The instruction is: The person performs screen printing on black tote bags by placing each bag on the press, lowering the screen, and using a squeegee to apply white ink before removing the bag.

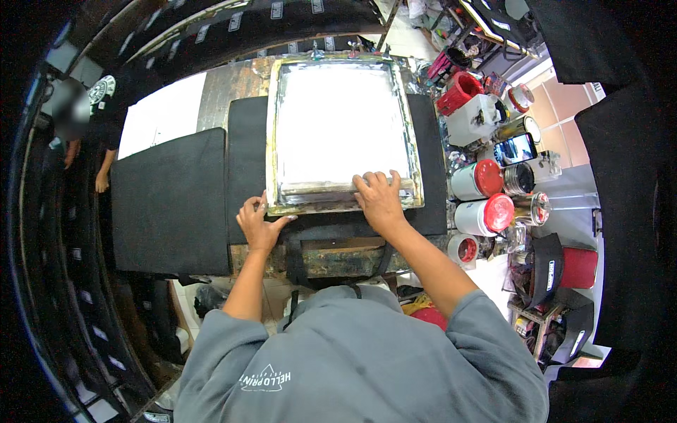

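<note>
A screen printing frame [273, 127] with a bright white mesh lies over a black fabric piece [247, 162] on the worktable. Along the frame's near end rests a long squeegee [317, 188]. My right hand [381, 204] reaches over the near right part of the frame, its fingers curled over the squeegee. Beside the near left corner is my left hand [258, 224], touching the frame's edge, with its thumb stretched to the right, apart from the fingers. Another black fabric piece [169, 204] lies flat to the left.
Jars with red lids [488, 178], a red container [460, 93], a white canister [471, 121] and a phone [515, 149] crowd the right side. Black printed pieces [233, 28] hang or lie on racks behind. A co-worker's hand [103, 182] shows at the far left.
</note>
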{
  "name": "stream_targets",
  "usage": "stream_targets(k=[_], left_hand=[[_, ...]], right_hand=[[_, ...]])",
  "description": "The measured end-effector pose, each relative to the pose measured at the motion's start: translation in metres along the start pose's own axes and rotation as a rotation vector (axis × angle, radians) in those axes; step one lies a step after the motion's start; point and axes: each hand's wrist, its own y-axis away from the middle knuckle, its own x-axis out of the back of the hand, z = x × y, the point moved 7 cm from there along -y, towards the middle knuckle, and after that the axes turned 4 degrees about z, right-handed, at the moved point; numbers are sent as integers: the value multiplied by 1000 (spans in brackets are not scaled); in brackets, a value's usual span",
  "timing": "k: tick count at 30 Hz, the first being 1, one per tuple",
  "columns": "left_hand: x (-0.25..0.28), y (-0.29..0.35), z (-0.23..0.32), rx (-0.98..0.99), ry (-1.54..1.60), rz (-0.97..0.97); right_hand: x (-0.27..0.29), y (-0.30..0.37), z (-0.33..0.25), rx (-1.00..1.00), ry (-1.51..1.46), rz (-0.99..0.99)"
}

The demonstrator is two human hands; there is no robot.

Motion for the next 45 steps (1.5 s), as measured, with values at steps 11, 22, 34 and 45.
stream_targets(k=[11, 22, 34, 45], left_hand=[[133, -37, 105, -326, 771, 382], [-19, 37, -76, 125, -110, 295], [166, -8, 31, -105, 130, 399], [408, -57, -231, 274, -775, 858]], right_hand=[[220, -124, 4, 110, 146, 496], [270, -192, 23, 79, 76, 551], [272, -202, 41, 75, 23, 571], [260, -193, 27, 48, 56, 527]])
